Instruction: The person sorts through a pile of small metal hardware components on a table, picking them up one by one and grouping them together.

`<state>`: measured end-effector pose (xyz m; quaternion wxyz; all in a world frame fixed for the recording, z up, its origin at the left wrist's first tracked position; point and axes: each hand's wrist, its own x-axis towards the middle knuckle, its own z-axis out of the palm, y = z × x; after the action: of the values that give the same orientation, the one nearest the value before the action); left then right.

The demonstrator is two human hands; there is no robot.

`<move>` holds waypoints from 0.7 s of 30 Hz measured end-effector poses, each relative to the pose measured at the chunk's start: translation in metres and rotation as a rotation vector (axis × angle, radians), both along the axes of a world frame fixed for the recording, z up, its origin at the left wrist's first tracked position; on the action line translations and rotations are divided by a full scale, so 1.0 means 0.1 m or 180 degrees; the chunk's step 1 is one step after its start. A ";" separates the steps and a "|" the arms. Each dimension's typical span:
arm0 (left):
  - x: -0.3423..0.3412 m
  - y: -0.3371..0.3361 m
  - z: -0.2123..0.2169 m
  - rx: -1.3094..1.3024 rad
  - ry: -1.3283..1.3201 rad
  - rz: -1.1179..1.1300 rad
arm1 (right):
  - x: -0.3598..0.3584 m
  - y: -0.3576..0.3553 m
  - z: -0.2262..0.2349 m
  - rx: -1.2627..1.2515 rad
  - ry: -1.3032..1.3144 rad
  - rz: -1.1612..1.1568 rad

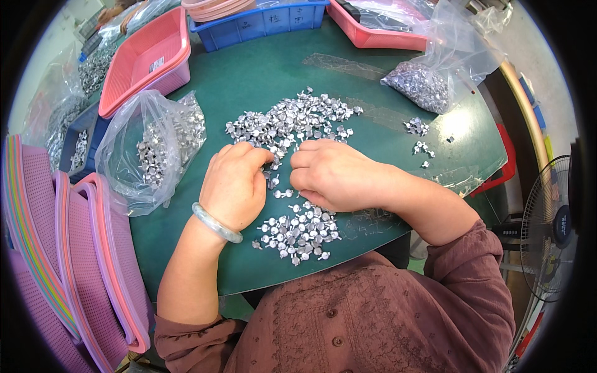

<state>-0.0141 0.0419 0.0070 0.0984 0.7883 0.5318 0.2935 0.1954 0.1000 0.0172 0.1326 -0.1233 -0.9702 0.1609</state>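
1. Pieces of metal [295, 116] lie heaped on my surface [249, 68].
2. My left fingers [241, 151] and right fingers [303, 160] curl near them; I can't tell what they grip.
3. Probably light, stiff, slippery; I'd pinch the stems.

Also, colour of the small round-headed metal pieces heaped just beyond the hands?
Small round-headed metal pieces: shiny silver-grey, best seen in the head view.

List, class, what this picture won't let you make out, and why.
Head view throughout:
- Anything inside the right hand: its curled fingers hide it.
- Anything pinched by the left hand: the hand itself hides its grip.
- Purple trays, outermost left side: cut off by the dark rim.
- Small metal pieces: fine detail too small.
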 end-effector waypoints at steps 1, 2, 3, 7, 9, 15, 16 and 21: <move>0.00 0.00 0.00 -0.0002 0.0001 -0.0005 | 0.00 0.00 0.02 0.0028 -0.0010 0.0023; 0.00 0.00 0.00 -0.0005 0.0004 -0.0004 | 0.01 -0.01 0.03 0.0056 -0.0020 0.0044; 0.01 0.00 0.00 -0.0008 0.0007 -0.0004 | 0.02 0.00 0.03 0.0035 0.0023 0.0127; 0.00 -0.01 0.01 -0.0032 0.0004 0.0009 | 0.05 0.03 0.06 -0.0021 0.0041 0.0351; 0.00 -0.01 0.00 -0.0028 -0.0005 -0.0003 | 0.07 0.04 0.08 -0.0058 0.0003 0.0363; 0.00 0.00 0.00 -0.0052 0.0031 -0.0001 | 0.13 0.08 0.10 -0.0053 0.0077 0.0196; 0.00 0.00 0.00 -0.0055 0.0043 0.0001 | 0.13 0.08 0.09 -0.0089 0.0068 0.0177; 0.01 0.00 0.01 -0.0074 0.0021 -0.0009 | 0.13 0.06 0.02 -0.0204 -0.0041 0.0187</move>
<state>-0.0133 0.0416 0.0078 0.1062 0.7887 0.5344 0.2847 0.2080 0.1064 0.0191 0.1175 -0.0999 -0.9686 0.1950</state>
